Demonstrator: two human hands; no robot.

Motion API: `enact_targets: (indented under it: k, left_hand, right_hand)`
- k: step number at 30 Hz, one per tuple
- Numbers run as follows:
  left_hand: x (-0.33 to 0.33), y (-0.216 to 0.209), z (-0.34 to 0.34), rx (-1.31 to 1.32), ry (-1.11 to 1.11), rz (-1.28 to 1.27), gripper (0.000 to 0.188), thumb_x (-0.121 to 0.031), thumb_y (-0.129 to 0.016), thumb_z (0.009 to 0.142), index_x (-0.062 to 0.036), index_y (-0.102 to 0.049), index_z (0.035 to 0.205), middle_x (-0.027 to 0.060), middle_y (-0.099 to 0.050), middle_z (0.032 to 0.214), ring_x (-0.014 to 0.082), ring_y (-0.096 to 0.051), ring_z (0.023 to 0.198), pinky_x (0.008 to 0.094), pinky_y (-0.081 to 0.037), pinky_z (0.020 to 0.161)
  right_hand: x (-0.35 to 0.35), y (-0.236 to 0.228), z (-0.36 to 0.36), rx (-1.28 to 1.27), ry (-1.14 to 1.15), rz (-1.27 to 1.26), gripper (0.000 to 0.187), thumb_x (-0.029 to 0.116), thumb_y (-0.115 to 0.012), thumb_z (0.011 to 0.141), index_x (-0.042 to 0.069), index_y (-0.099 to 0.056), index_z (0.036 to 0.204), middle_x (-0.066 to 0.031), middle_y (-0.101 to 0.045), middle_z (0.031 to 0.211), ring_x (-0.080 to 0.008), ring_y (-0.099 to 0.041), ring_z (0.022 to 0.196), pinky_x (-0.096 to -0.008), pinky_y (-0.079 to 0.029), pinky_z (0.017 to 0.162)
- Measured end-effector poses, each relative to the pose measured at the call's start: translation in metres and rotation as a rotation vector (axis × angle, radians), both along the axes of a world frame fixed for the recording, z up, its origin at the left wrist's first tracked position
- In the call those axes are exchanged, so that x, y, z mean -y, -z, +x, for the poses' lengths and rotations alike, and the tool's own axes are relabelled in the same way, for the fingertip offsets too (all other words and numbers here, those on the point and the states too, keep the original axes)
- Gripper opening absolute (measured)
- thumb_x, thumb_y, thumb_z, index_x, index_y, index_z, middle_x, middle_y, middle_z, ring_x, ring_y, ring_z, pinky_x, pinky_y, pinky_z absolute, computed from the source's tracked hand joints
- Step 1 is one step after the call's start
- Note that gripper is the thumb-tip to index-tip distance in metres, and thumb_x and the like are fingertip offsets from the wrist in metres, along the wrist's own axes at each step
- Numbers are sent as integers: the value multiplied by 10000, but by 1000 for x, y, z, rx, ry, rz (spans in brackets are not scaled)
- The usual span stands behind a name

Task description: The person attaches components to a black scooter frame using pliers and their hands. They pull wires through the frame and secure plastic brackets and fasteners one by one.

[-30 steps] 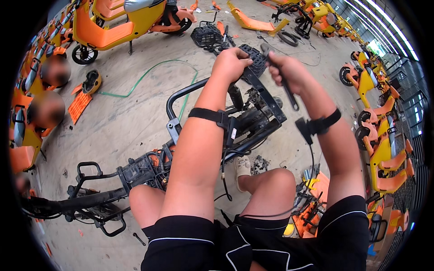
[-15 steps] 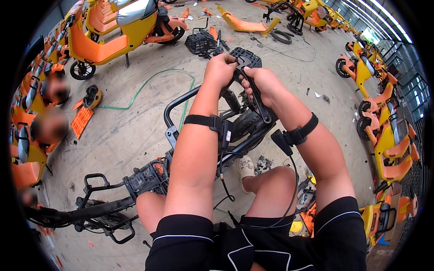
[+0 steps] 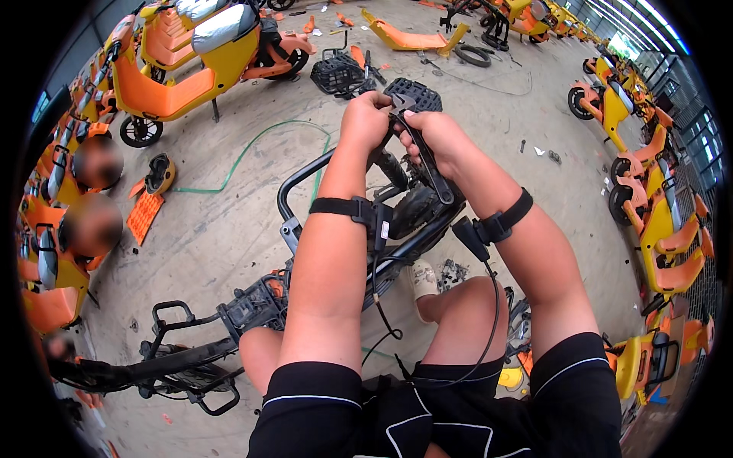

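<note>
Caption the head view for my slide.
Right hand grips a dark wrench, left hand close by its head, over a black two-wheeler frame amid yellow-and-orange scooters.

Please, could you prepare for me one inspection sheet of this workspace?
Surface: grey floor, with dark marks.
Job's things: wrench in hand; black frame beneath the forearms.
Clutter: black basket, orange panel and dark scraps on the floor.
Hands: right hand grips the wrench; left hand is at its head, grip unclear.
Cables: black cable hangs by the right forearm; green line lies on the floor.
Surroundings: yellow-and-orange scooters on both sides.
</note>
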State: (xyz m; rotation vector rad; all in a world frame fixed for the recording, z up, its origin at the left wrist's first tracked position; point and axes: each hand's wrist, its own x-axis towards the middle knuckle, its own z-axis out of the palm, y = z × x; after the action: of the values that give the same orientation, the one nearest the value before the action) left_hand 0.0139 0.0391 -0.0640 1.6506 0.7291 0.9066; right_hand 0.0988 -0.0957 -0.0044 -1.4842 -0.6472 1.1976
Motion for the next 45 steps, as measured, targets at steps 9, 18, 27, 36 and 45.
enact_targets:
  k: [9, 18, 27, 36, 45]
  left_hand:
    - [10, -11, -6, -15, 8, -38, 254, 49, -516, 899, 70, -675, 1095, 120, -718, 820, 162, -661, 671, 324, -500, 605]
    - [20, -24, -8, 70, 79, -224, 244, 84, -472, 914, 77, -625, 1103, 86, -637, 683, 142, -583, 524, 319, -458, 489]
    - [9, -14, -5, 106, 151, -265, 209, 71, -454, 924, 78, -635, 1028, 102, -654, 730, 155, -630, 572, 322, -484, 524]
    - [14, -13, -5, 73, 95, -207, 300, 31, -518, 907, 86, -662, 1164, 114, -703, 796, 162, -666, 662, 315, -513, 607]
    - [-10, 11, 8, 60, 28, -48, 223, 62, -518, 928, 64, -662, 1098, 72, -636, 710, 133, -595, 553, 301, -480, 530]
  right_hand:
    - [-7, -10, -17, -2, 99, 2, 232, 192, -463, 1007, 39, -610, 916, -59, -625, 708, -147, -543, 539, -324, -447, 501]
    - [-16, -9, -13, 17, 104, -43, 330, 334, -498, 1051, 80, -590, 862, -11, -563, 664, -127, -496, 516, -312, -431, 489]
    - [-23, -9, -7, -31, 36, -86, 378, 404, -503, 1055, 119, -555, 813, 33, -523, 634, -104, -465, 505, -302, -409, 486]
    - [-16, -14, -6, -66, 55, -124, 346, 326, -418, 1070, 119, -536, 819, 36, -496, 638, -105, -431, 510, -304, -391, 513]
    - [-18, -15, -17, -7, 84, -108, 400, 416, -454, 1069, 132, -535, 800, 57, -484, 618, -92, -427, 500, -298, -369, 486]
